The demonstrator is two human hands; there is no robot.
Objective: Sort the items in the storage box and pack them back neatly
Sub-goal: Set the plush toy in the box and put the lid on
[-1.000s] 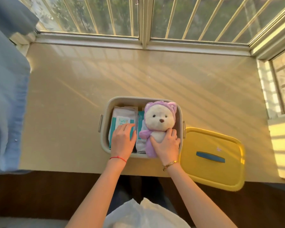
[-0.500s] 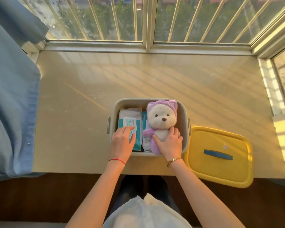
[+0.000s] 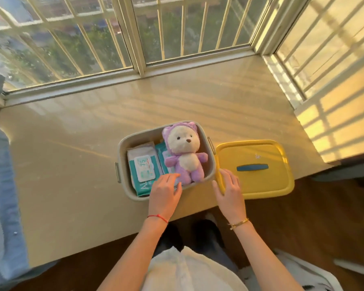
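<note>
A beige storage box [image 3: 123,143] stands on the window ledge. Inside lie a teal and white wipes pack [image 3: 142,168] on the left, a second teal pack [image 3: 162,151] partly hidden beside it, and a purple plush bear [image 3: 184,152] on the right, face up. My left hand [image 3: 165,193] hovers over the box's near rim with relaxed fingers, tips near the bear's foot. My right hand [image 3: 228,191] is spread over the left edge of the yellow lid [image 3: 261,177], which lies flat to the right of the box.
The beige ledge [image 3: 72,164] runs to barred windows at the back and right. A blue curtain [image 3: 2,206] hangs at the left. The ledge's near edge drops to a dark wooden floor [image 3: 303,217].
Both hands have left the box contents: the left drew back from the wipes pack, the right let go of the bear and moved right to the lid. The camera tilted.
</note>
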